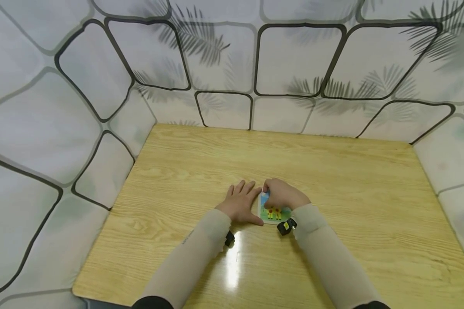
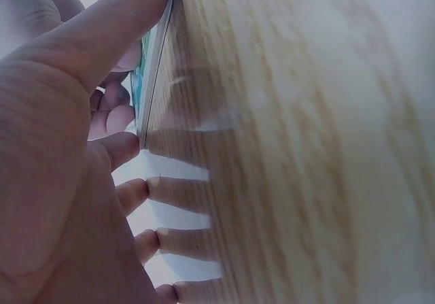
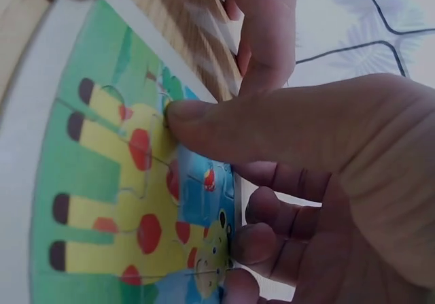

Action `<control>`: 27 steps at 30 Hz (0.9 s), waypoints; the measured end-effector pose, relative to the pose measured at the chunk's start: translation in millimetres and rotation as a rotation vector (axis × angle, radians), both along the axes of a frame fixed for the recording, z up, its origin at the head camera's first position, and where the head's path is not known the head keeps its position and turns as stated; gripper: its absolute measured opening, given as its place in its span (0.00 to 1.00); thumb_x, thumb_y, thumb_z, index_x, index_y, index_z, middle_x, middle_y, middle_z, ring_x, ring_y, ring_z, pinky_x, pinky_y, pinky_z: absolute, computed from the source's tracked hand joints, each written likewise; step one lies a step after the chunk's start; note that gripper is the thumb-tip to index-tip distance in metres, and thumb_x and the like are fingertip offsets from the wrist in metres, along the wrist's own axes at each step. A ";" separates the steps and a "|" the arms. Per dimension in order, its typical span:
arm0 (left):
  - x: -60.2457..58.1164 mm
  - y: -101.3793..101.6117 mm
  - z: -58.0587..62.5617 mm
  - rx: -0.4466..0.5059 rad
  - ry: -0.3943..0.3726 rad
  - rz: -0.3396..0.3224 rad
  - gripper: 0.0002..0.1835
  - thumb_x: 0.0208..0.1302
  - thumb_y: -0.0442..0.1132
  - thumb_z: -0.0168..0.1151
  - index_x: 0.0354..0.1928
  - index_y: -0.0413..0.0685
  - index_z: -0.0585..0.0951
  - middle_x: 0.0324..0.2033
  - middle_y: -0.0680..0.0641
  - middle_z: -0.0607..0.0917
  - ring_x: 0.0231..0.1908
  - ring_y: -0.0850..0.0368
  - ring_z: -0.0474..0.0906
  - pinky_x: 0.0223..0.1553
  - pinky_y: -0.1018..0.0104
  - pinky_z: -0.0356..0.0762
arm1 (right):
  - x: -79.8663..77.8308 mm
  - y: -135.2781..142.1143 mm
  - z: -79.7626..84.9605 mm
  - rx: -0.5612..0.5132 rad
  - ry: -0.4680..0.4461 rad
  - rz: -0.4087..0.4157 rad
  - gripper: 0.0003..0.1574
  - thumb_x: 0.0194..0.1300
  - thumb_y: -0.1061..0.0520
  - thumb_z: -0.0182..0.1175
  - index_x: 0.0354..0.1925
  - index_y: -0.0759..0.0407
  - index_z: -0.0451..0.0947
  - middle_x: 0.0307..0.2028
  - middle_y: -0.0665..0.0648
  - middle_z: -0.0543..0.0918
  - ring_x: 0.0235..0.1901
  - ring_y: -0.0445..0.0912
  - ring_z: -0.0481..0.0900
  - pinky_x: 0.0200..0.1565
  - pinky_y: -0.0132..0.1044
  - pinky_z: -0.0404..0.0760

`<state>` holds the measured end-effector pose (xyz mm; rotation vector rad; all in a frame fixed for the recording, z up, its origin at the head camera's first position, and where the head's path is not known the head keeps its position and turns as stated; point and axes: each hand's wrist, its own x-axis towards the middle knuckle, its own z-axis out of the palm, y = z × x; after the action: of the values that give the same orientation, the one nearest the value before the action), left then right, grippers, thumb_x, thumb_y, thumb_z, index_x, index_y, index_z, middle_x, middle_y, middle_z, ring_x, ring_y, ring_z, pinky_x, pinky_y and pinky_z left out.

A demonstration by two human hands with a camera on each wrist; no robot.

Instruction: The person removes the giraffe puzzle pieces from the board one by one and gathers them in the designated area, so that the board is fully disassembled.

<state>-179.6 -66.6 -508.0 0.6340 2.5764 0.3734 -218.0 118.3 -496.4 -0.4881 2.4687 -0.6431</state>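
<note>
A small jigsaw puzzle (image 1: 272,216) with a yellow, red-spotted giraffe lies on the table, a pale border around its picture. My left hand (image 1: 239,206) is spread flat at its left side. In the left wrist view, the thumb (image 2: 129,18) and index fingertip (image 2: 126,147) touch the board's edge. Over the puzzle's upper part, my right hand (image 1: 286,194) has curled fingers. Close up in the right wrist view, its thumb (image 3: 197,117) presses on the picture (image 3: 153,232) near the giraffe's back, with the fingertips (image 3: 255,243) bent at the far edge. The hand hides part of the picture.
The wooden table (image 1: 185,171) extends around both hands. Patterned cloth walls (image 1: 224,109) stand along its back and sides. A small black wrist camera (image 1: 287,226) sits by the right wrist, close to the puzzle's lower edge.
</note>
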 end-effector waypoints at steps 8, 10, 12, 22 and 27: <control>-0.1 0.4 -3.2 -0.009 0.002 0.001 0.58 0.53 0.72 0.69 0.81 0.62 0.53 0.80 0.50 0.47 0.79 0.43 0.37 0.75 0.39 0.37 | -7.9 1.1 -3.5 0.006 -0.040 0.007 0.20 0.52 0.62 0.73 0.41 0.61 0.75 0.36 0.56 0.79 0.33 0.48 0.76 0.34 0.37 0.76; -0.2 0.5 -3.3 -0.008 0.002 0.002 0.58 0.52 0.72 0.69 0.81 0.62 0.53 0.80 0.50 0.47 0.79 0.43 0.37 0.75 0.40 0.37 | -8.9 1.0 -2.8 0.003 -0.052 0.009 0.19 0.52 0.63 0.73 0.40 0.61 0.76 0.35 0.56 0.79 0.31 0.47 0.76 0.32 0.36 0.76; -0.4 0.6 -2.8 -0.007 0.000 0.004 0.58 0.53 0.72 0.69 0.80 0.62 0.53 0.80 0.50 0.47 0.79 0.43 0.37 0.75 0.40 0.37 | -9.3 0.7 -2.0 0.001 -0.064 0.016 0.15 0.53 0.64 0.72 0.38 0.61 0.77 0.33 0.56 0.79 0.29 0.47 0.76 0.31 0.36 0.75; -1.0 -0.1 -3.7 -0.005 -0.001 0.007 0.58 0.52 0.72 0.69 0.80 0.62 0.53 0.80 0.50 0.46 0.79 0.43 0.36 0.75 0.40 0.36 | -2.8 2.1 -5.4 -0.021 -0.009 -0.023 0.19 0.55 0.58 0.74 0.40 0.61 0.75 0.39 0.57 0.78 0.35 0.49 0.76 0.37 0.40 0.77; -1.3 -0.7 -3.9 -0.008 -0.008 0.007 0.58 0.53 0.72 0.68 0.81 0.63 0.52 0.80 0.50 0.45 0.79 0.44 0.35 0.75 0.39 0.35 | 6.5 2.2 -8.3 -0.017 0.060 -0.013 0.22 0.58 0.53 0.72 0.45 0.62 0.75 0.44 0.58 0.74 0.38 0.50 0.74 0.39 0.42 0.78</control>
<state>-180.9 -67.3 -512.0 0.6202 2.5722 0.3673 -211.4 120.5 -504.7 -0.5046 2.5267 -0.6640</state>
